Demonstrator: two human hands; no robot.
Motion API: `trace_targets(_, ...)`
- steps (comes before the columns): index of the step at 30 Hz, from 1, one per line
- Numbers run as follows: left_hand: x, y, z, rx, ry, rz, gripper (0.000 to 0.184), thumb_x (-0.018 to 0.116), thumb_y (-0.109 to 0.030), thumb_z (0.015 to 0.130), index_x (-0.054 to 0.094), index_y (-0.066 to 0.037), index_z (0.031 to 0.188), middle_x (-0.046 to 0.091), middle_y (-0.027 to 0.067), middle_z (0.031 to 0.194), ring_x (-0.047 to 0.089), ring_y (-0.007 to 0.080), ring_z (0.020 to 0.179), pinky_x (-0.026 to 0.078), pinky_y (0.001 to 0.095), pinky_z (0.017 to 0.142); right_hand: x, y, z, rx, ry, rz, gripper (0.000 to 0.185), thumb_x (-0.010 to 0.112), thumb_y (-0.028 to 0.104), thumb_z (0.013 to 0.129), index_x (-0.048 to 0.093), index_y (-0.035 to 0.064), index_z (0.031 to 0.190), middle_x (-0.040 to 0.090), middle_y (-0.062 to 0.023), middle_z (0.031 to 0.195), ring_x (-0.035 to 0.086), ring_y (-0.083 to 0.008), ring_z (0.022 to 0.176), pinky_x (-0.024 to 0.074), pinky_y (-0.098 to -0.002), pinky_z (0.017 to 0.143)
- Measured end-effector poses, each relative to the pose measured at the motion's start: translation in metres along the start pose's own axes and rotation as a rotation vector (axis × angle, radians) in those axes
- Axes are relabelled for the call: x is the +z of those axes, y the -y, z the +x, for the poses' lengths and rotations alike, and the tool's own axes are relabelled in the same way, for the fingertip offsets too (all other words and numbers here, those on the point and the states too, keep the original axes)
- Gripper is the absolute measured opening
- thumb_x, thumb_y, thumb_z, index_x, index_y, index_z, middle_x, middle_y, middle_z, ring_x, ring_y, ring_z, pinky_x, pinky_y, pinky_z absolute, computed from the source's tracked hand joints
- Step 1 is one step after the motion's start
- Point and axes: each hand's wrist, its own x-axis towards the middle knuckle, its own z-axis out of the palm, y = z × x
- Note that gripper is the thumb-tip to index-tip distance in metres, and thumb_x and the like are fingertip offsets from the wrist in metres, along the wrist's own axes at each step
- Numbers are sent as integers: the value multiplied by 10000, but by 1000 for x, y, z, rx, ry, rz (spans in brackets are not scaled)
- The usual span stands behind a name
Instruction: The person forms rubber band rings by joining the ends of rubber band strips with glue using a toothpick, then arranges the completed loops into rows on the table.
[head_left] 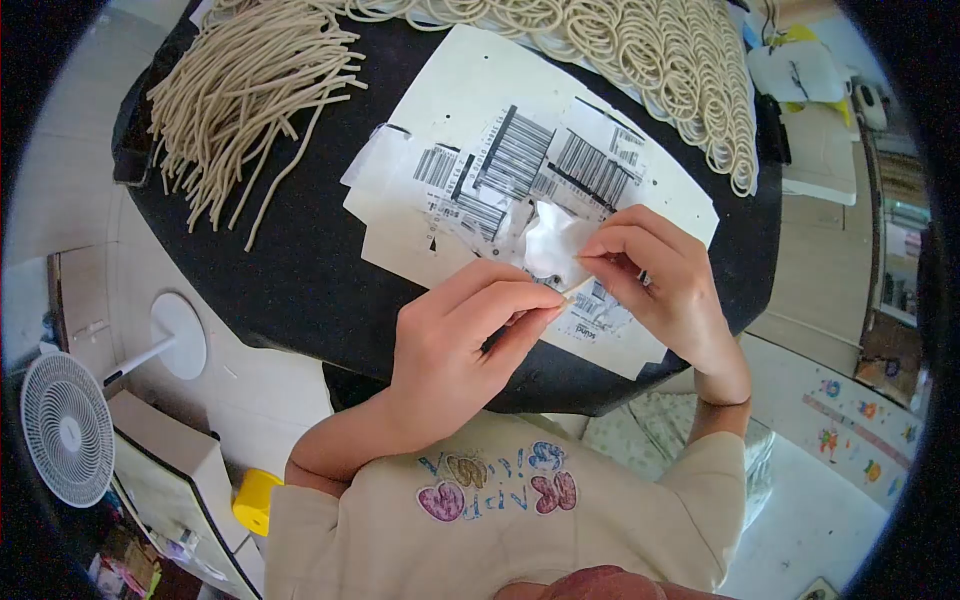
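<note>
A flat cardboard sheet [410,225] with barcode labels lies on the black table. On its lower part sits a small crumpled white piece [552,240], like paper or plastic. My left hand [480,335] pinches one end of a short beige cord [578,288] between thumb and fingertips, over the cardboard's front edge. Close by on the right, my right hand [655,275] has its thumb and index finger pressed together beside the white piece; whatever they hold is too small to make out.
A bundle of beige cords [250,100] lies at the table's back left. Many overlapping beige rings [640,50] cover the back right. A white fan [68,430] stands on the left, near a yellow object [257,502]. The black table [290,290] has a curved front edge.
</note>
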Motion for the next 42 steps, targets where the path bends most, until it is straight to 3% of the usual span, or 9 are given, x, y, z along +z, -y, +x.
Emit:
trace_targets(16,1,0,1,-1,11,-54,143,736,30,749,698,-24,876,641,79,825,623,122,672,501,224,596,1,3,1,-48,-12,-63,149,698,2,758,619,26,882,599,-80,840,614,-237,671,501,-320,557)
trace_targets(22,-5,-1,3,-37,1,-202,148,724,56,748,695,-5,879,657,87,843,636,120,713,513,223,632,-11,8,1,75,37,356,118,662,-41,806,630,-11,915,617,-88,875,616,-140,798,507,-261,670)
trace_targets(25,-8,-2,4,-75,8,-297,138,710,72,758,687,19,883,663,104,856,646,132,750,527,230,672,-4,0,-2,57,81,617,121,628,-45,843,616,-29,962,640,-122,970,616,-144,914,518,-271,755)
trace_targets(28,-9,1,4,-87,25,-362,124,695,83,770,678,40,885,668,125,880,655,148,786,537,237,709,-2,11,-5,250,120,954,121,568,-42,894,586,-41,1014,644,-157,1070,622,-168,981,530,-282,791)
trace_targets(31,-10,1,3,-110,33,-382,120,688,87,775,675,49,888,673,135,903,659,155,808,539,240,724,-5,7,-6,237,226,1017,141,516,-30,929,552,-49,1064,636,-183,1116,620,-190,1022,536,-297,825)
trace_targets(34,-10,0,2,-127,29,-389,123,687,87,775,676,48,892,676,136,908,660,154,812,537,237,724,-4,9,-7,230,192,1031,144,499,-26,938,540,-63,1071,643,-184,1104,628,-189,1002,544,-302,817)
trace_targets(42,-10,-1,3,-111,37,-363,131,691,96,765,687,42,883,681,132,898,657,150,806,522,233,714,-5,7,-8,265,230,1002,148,514,-45,923,542,-75,1065,647,-180,1097,629,-180,986,559,-299,784)
